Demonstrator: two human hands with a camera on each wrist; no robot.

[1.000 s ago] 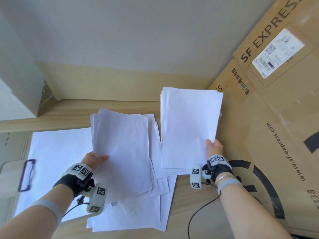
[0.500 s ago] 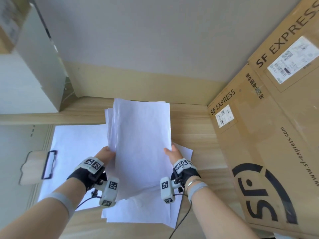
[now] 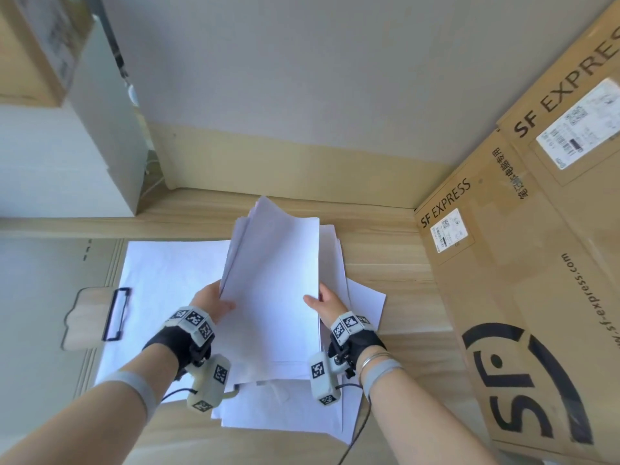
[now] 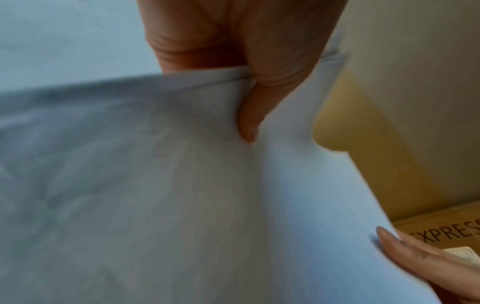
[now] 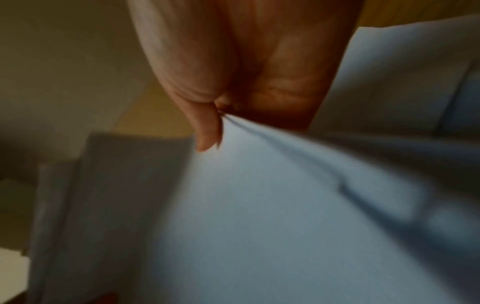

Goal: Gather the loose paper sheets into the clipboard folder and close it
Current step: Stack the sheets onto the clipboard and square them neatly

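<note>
While the clipboard (image 3: 88, 318) lies open at the left with one sheet (image 3: 167, 297) on it, the left hand (image 3: 211, 302) and the right hand (image 3: 327, 302) each pinch a side edge of the lifted stack (image 3: 275, 290), thumbs on top. To do this well, I would tap the uneven edges square on the desk (image 3: 385, 266) first. More loose sheets (image 3: 285, 417) lie beneath, beside the cardboard box (image 3: 523, 297).

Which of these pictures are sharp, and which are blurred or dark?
Head view: bright and sharp, straight edges bowed by the wide lens. Left wrist view: the held sheets are smeared, the left hand clearer. Right wrist view: dimmest and softest, the right hand blurred.
</note>
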